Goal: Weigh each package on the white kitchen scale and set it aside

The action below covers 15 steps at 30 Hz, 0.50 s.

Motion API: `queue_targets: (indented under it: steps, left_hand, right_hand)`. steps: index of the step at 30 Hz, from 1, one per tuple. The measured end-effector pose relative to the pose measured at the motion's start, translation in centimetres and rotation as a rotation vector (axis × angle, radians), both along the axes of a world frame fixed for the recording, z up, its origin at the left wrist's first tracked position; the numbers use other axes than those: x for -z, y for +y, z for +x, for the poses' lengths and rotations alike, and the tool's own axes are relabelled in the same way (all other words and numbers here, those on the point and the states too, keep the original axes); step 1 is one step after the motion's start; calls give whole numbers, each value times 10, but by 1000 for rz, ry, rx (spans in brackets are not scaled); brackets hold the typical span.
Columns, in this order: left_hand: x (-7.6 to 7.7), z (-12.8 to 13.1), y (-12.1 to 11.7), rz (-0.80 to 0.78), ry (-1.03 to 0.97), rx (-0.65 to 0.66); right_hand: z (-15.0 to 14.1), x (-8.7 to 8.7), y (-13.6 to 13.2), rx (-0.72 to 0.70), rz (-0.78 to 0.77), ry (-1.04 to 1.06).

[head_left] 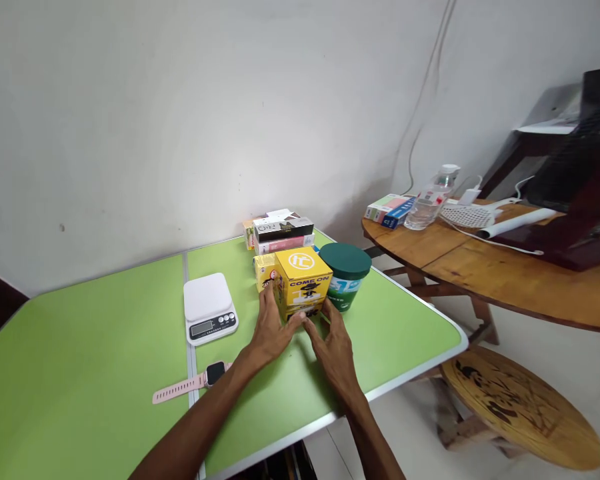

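Note:
A yellow cardboard box point(304, 283) marked "COME ON" stands on the green table point(120, 333). My left hand point(273, 330) grips its left side and lower front, and my right hand point(334, 343) holds its lower right side. The two thumbs nearly meet at the bottom front edge. Right behind the box, on the right, is a green tub point(347, 273) with a dark green lid. Another yellow pack point(264, 268) is partly hidden behind its left side.
Left of my hands lie a white kitchen scale point(210, 307) and a smartwatch point(215, 373) with a pink strap. Stacked boxes point(283, 230) stand near the wall. A wooden table point(420, 257) at right bears a plastic bottle point(433, 200); a wooden stool point(525, 407) stands below.

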State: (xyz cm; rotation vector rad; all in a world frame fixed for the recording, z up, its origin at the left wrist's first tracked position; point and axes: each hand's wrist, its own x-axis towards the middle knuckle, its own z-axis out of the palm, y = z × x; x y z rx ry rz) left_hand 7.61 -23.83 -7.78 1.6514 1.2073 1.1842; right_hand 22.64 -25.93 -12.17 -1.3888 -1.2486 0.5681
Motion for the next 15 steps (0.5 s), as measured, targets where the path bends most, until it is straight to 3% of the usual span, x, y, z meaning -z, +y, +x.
queue_targets:
  steps: [4,7,11,15]
  left_hand:
    - [-10,9,31,-5,18,1]
    - [-11,15,42,-30,36,-29]
    - [-11,17,36,-35,4,-60]
    - [-23,0,13,43,7,-39]
  right_hand:
    - [-5,-7,14,-17,-22,41]
    - [-3,-7,16,-21,-32,21]
    - [-3,-13,3,-7,-68,-14]
    - [-12,-25,-23,-9,-110,-75]
